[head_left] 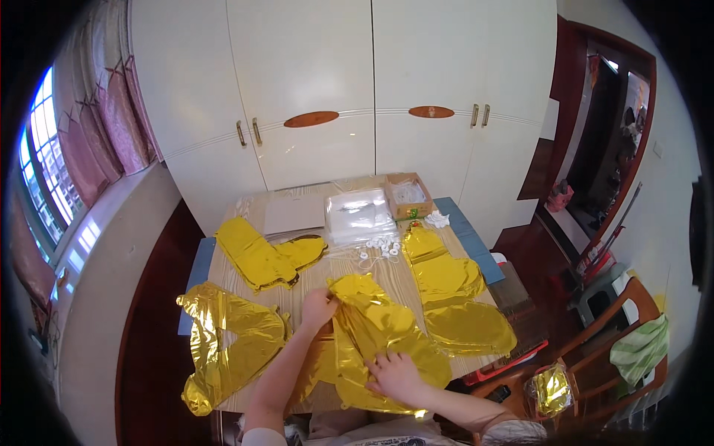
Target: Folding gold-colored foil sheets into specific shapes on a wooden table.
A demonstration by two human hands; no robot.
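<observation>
A flat gold foil balloon (387, 327) lies partly folded in front of me at the near edge of the table. My left hand (318, 308) pinches its upper left edge, with the fingers closed on the foil. Lower down, my right hand (398, 377) rests on the same balloon with its fingers spread over the wrinkled surface. Another uninflated gold balloon (223, 342) lies on the left. Beyond it is a folded stack of gold foil balloons (256, 256), and more gold foil balloons (446, 275) stretch along the right side.
On the table's far side are a stack of clear plastic bags (360, 215), white rings with string (381, 249), a cardboard box (409, 195) and a flat board (294, 215). A wooden chair (587, 342) at the right holds a packed gold foil bundle (552, 392). White cabinets (312, 67) stand behind.
</observation>
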